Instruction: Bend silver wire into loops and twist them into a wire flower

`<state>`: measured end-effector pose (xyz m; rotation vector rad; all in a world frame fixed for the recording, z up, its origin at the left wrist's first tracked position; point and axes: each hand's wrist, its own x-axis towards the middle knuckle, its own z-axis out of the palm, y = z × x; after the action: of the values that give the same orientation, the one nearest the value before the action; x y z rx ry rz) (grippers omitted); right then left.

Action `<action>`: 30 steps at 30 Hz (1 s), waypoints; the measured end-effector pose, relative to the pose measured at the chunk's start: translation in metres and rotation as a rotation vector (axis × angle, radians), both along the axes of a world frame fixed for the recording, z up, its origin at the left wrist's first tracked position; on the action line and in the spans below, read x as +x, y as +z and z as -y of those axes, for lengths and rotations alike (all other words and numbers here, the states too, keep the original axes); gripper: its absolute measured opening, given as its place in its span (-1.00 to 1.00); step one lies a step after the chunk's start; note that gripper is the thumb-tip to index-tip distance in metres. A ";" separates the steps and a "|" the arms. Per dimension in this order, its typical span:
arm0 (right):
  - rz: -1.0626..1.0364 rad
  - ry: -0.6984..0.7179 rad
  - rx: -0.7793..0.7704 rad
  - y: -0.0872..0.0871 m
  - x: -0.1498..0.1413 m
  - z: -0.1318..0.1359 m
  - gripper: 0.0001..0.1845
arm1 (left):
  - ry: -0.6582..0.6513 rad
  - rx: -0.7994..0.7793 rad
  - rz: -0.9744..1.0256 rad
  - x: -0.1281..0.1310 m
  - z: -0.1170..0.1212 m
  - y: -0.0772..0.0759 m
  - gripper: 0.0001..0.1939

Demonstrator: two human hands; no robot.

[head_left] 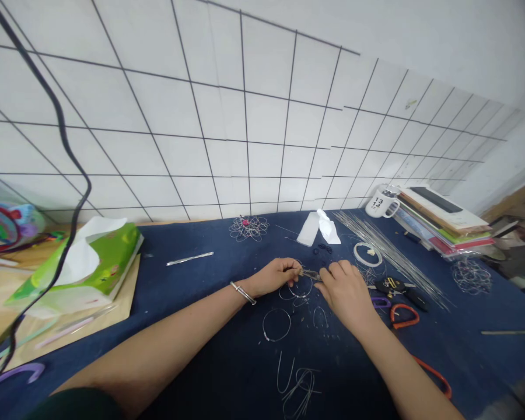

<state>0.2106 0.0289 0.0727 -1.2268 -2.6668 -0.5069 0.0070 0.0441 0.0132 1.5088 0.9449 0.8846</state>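
Observation:
My left hand, with a silver bangle on its wrist, pinches a thin wire loop between thumb and fingers. From the other side my right hand is closed round pliers; their metal jaws meet the wire at my left fingertips, and the palm hides the handles. Just below the hands lies a round wire ring with small beads at its lower left. Nearer to me are bent wire pieces, several of them hooked or curved.
A wire flower shape lies at the back. Straight wires, a wire spool, black-handled cutters and an orange handle are on the right, below a mug and stacked books. Leftward are a tissue pack and a hanging cable.

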 end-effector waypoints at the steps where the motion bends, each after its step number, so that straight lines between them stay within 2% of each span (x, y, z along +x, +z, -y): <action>1: 0.000 -0.002 0.004 0.000 0.000 0.000 -0.79 | -0.007 0.000 0.014 0.000 0.000 0.000 -0.72; 8: 0.012 -0.002 0.035 -0.002 -0.002 0.001 -0.79 | -0.043 -0.048 0.110 -0.002 -0.001 0.000 -0.73; 30: 0.032 0.000 0.044 -0.004 -0.003 0.002 -0.78 | -0.025 -0.022 0.034 -0.002 -0.001 -0.001 -0.73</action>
<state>0.2077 0.0268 0.0686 -1.2167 -2.6668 -0.5870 0.0048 0.0456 0.0120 1.4798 0.9066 0.8763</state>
